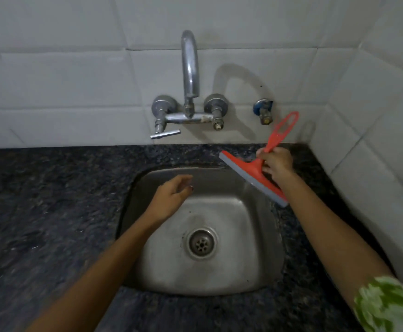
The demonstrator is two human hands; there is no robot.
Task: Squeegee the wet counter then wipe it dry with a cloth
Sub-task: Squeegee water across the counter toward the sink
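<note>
A dark speckled stone counter [47,212] surrounds a square stainless steel sink [263,238]. The person's left hand [171,195] hovers over the basin, fingers loosely curled, holding nothing. To the right, the right hand [277,164] clasps the neck of a red plastic squeegee with a grey rubber blade [253,176], its blade angled over the sink's back right rim, probably to push water into the basin. No cloth is visible.

A red squeegee [255,173] is gripped by the right hand [277,162] at the sink [265,236] rim; the left hand [174,195] is held loosely over the basin.
</note>
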